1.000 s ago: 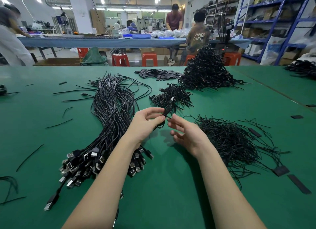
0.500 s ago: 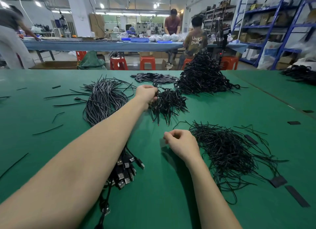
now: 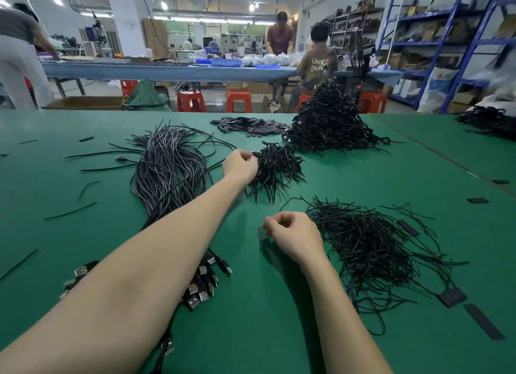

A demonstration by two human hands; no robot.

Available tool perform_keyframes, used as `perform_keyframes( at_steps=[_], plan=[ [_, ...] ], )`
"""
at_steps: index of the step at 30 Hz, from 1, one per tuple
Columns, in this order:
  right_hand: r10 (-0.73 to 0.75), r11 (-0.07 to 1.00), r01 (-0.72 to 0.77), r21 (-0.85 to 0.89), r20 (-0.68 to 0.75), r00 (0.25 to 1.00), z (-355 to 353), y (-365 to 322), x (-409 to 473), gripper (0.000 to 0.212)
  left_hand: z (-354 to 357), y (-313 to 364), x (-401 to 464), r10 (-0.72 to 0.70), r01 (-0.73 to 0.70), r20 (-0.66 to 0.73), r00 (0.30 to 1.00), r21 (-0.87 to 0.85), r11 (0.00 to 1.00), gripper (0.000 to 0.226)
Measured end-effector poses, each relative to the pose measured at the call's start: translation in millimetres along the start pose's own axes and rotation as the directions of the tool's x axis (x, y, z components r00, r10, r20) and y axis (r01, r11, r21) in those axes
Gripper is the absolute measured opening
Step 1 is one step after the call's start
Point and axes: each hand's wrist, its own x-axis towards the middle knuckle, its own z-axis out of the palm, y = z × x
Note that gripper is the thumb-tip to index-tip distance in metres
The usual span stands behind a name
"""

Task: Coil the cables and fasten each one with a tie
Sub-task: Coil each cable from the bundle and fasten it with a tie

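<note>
Green felt covers the desk [image 3: 279,318]. My loose black cables [image 3: 170,170] run lengthwise away from me, plugs nearest, loops far. My left grip [image 3: 240,165] pinches the small pile of coiled cables [image 3: 276,167]; my right grip [image 3: 296,237] is curled closed beside the ties [image 3: 371,242].

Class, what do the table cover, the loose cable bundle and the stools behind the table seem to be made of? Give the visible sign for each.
Table cover: looks like matte green felt or cloth; no glare. Loose cable bundle: probably flexible plastic-jacketed wire, with a grey sheen; its plugs show shiny metal ends. Stools: apparently moulded red-orange plastic, smooth and evenly coloured.
</note>
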Motion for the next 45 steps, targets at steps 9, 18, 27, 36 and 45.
perform_keyframes(
  at_steps=[9,18,27,36,45],
  plan=[
    [-0.002,0.999,0.003,-0.053,0.008,1.0,-1.6,-4.9,-3.8,0.025,-67.7,-23.8,-94.9,0.161,-0.113,0.35,0.923,-0.155,0.981,0.032],
    [-0.063,0.979,0.07,-0.189,0.046,0.997,-1.5,-12.3,-7.8,0.025,-72.4,-32.8,-121.9,0.137,-0.08,0.331,0.934,-0.178,0.981,0.033],
    [-0.185,0.953,0.253,-0.167,0.341,0.922,-8.2,-35.7,-16.1,0.021,-74.1,-33.0,-121.7,0.135,-0.086,0.285,0.949,-0.178,0.98,0.032],
    [-0.208,0.923,0.339,-0.183,0.504,0.838,1.9,-45.5,-21.6,0.009,-74.9,-32.8,-120.9,0.154,-0.114,0.278,0.948,-0.155,0.981,0.033],
    [-0.088,0.942,-0.012,0.334,0.282,0.955,-51.3,-33.5,-6.3,0.022,-67.0,-14.2,-136.0,0.226,-0.308,0.609,0.76,0.031,0.951,0.062]
  ],
)
